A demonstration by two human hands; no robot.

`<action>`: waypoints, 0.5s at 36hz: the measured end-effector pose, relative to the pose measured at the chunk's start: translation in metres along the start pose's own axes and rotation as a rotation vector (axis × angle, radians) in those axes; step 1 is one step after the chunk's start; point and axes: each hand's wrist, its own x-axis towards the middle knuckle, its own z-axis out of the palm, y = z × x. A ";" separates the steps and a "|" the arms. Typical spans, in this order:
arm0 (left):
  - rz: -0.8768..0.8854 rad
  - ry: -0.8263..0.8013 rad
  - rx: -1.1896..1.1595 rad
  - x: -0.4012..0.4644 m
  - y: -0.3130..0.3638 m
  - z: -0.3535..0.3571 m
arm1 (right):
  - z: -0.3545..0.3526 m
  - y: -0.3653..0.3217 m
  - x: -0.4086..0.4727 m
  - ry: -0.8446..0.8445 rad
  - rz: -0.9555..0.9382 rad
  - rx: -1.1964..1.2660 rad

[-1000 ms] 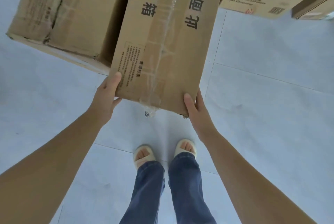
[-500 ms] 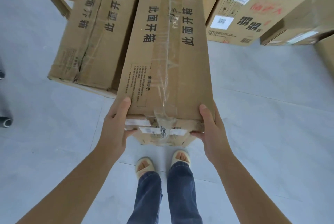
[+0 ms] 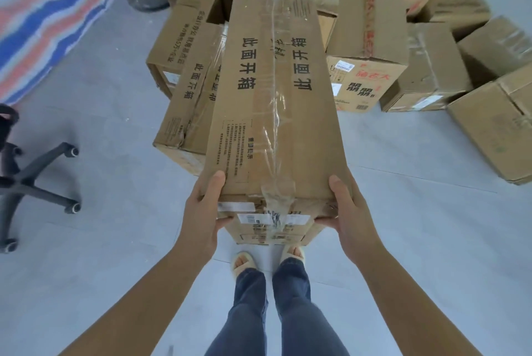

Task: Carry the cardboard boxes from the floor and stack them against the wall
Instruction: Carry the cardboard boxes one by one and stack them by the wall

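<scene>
Head view: long cardboard box [image 3: 273, 102] gripped between left hand [image 3: 201, 212] and right hand [image 3: 349, 212].

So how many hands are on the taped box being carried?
2. The left hand grips the near-left corner of the taped box, the right hand the near-right corner; thumbs on top, fingers underneath partly hidden.

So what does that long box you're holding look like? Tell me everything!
The long box is brown cardboard, narrow and lengthy, pointing away from the person. Clear shiny tape runs down the middle seam of its top, with big black printed characters on both sides of the tape and a small printed panel near the left hand. White labels are stuck on its near end. It is lifted off the floor: both hands, the right hand too, grip its near corners, thumbs on top.
</scene>
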 end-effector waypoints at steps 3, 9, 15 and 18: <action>0.033 0.018 -0.058 -0.036 0.004 -0.003 | -0.010 -0.010 -0.029 -0.004 -0.047 -0.001; 0.102 0.058 -0.159 -0.095 0.001 0.002 | -0.036 -0.025 -0.068 -0.064 -0.134 -0.022; 0.163 0.144 -0.258 -0.138 -0.011 0.022 | -0.067 -0.043 -0.081 -0.234 -0.214 -0.082; 0.201 0.234 -0.326 -0.165 -0.025 0.043 | -0.090 -0.048 -0.082 -0.338 -0.229 -0.111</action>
